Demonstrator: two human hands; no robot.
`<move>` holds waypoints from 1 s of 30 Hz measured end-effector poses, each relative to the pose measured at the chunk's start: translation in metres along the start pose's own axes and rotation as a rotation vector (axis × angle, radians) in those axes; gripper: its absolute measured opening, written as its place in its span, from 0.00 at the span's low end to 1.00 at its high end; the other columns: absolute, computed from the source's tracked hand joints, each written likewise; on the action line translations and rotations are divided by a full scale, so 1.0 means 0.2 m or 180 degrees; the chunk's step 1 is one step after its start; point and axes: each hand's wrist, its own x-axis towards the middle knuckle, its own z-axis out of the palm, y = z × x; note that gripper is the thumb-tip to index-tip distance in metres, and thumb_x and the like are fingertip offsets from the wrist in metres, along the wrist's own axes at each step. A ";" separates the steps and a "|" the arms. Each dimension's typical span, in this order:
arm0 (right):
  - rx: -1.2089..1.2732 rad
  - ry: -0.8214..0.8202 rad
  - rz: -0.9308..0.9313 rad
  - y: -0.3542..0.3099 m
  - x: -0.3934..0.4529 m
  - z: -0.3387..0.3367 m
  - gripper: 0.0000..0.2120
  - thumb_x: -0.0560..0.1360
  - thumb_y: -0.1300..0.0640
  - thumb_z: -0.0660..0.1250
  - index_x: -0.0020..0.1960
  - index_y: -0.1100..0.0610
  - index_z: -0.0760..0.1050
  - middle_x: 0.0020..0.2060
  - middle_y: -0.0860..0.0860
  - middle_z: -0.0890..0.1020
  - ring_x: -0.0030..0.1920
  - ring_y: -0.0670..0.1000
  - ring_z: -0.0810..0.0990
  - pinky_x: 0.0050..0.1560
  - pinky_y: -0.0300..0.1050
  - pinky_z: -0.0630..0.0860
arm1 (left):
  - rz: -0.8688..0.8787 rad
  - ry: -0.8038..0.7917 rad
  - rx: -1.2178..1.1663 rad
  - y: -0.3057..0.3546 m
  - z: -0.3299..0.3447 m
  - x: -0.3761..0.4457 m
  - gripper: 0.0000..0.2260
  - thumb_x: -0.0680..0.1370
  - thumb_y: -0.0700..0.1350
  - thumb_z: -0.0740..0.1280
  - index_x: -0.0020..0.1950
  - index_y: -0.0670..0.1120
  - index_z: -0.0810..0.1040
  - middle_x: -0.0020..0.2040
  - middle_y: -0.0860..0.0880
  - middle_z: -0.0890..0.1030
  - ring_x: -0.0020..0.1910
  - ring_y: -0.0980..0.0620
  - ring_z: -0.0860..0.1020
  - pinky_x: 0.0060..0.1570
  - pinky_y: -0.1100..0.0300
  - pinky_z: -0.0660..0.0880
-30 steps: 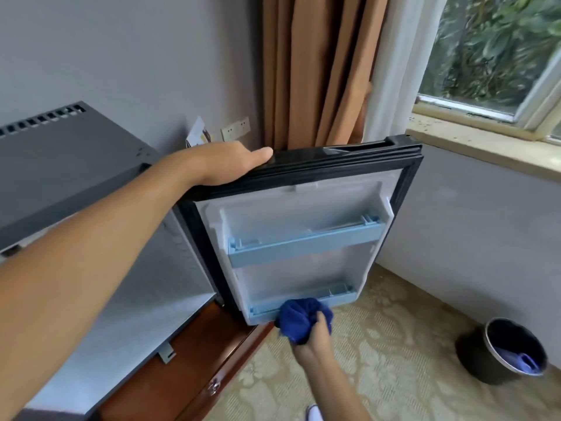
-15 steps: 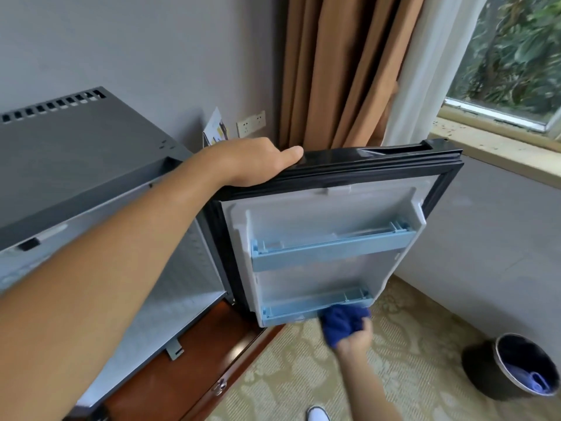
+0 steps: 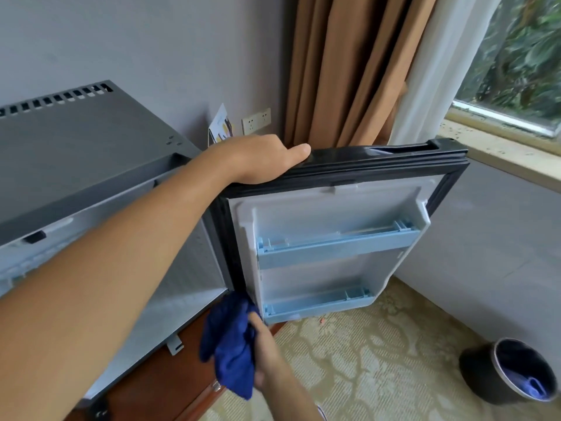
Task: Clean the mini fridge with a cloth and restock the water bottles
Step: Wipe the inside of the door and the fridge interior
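The grey mini fridge (image 3: 79, 153) stands at the left with its door (image 3: 340, 208) swung wide open. The door's white inner face carries two pale blue shelves (image 3: 334, 250), both bare. My left hand (image 3: 261, 159) grips the top edge of the door near the hinge side. My right hand (image 3: 264, 354) holds a bunched blue cloth (image 3: 227, 341) at the door's lower hinge corner, beside the black seal. No water bottles are in view.
The fridge sits on a brown wooden cabinet (image 3: 158, 387). A dark waste bin (image 3: 510, 372) with a blue liner stands on the patterned carpet at the lower right. Brown curtains (image 3: 340, 71), a wall socket (image 3: 256, 121) and a window sill (image 3: 501, 153) lie behind the door.
My right hand moved the blue cloth from under the middle of the door's bottom edge leftward to the lower hinge corner. My left hand kept its hold on the door's top.
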 end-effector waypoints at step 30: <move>-0.6453 0.2159 -0.0549 -0.54 -0.15 -0.14 0.09 0.77 0.52 0.61 0.48 0.53 0.79 0.47 0.52 0.84 0.49 0.56 0.83 0.52 0.49 0.82 | 0.0378 0.0086 0.0243 -0.01 0.00 -0.06 0.32 0.78 0.75 0.48 0.34 0.49 0.69 0.37 0.52 0.74 0.46 0.45 0.77 0.63 0.43 0.72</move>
